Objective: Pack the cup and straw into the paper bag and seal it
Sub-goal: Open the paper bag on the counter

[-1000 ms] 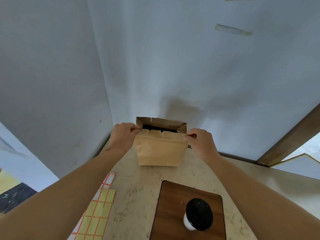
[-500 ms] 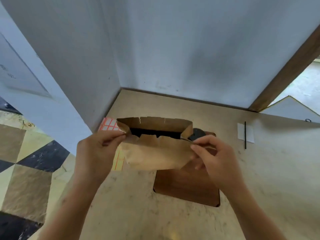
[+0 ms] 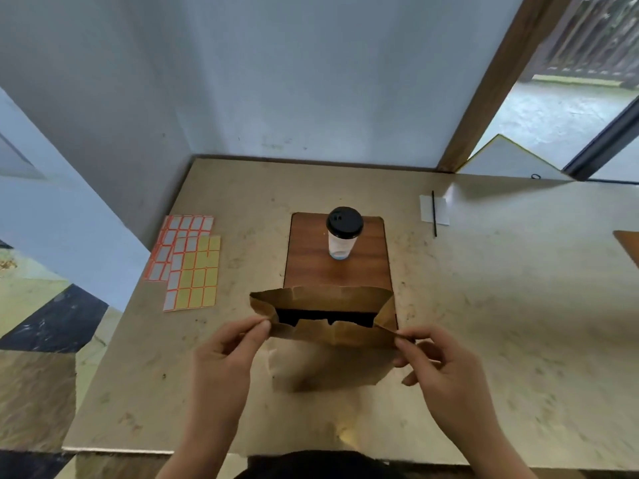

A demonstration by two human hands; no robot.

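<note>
A brown paper bag (image 3: 328, 357) stands on the table in front of me, its mouth pulled open and dark inside. My left hand (image 3: 224, 361) pinches the bag's left top corner. My right hand (image 3: 439, 371) pinches the right top corner. Behind the bag, a white cup (image 3: 342, 236) with a black lid stands upright on a wooden board (image 3: 366, 271). A thin black straw (image 3: 434, 214) lies on a white paper napkin at the far right of the table.
Sheets of orange and yellow stickers (image 3: 188, 261) lie at the table's left edge. Walls close the table off at the back and left. Another wooden piece (image 3: 627, 243) shows at the right edge. The beige tabletop (image 3: 501, 323) spreads to the right.
The bag, held by both hands, has come back from the far wall toward me and now stands near the front edge. The cup, earlier close to me, is now behind the bag.
</note>
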